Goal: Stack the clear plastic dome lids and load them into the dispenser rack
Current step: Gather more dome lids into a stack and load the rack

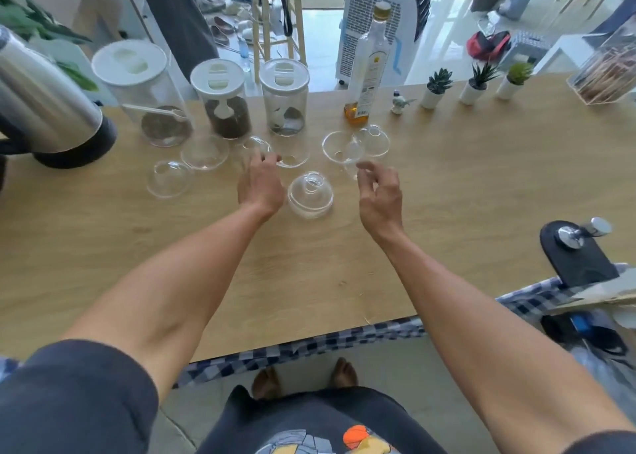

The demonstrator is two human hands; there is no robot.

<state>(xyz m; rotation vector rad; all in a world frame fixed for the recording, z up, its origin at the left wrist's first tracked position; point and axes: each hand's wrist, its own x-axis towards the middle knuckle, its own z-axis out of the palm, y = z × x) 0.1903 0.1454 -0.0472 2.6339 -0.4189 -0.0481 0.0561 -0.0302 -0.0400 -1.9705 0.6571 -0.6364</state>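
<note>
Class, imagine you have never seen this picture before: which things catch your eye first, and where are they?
Two bare hands, left hand and right hand, reach over a wooden table among scattered clear dome lids; a small stack of lids sits between them. Behind stand three white-lidded jars and a tall bottle.

So the stacked dome lids (310, 195) sit on the table (481, 192) between the left hand (260, 185) and right hand (378, 192). More loose lids lie behind them, in front of three jars (223, 99). A bottle (370, 64) stands right of the jars, then three little potted plants (476, 81).
</note>
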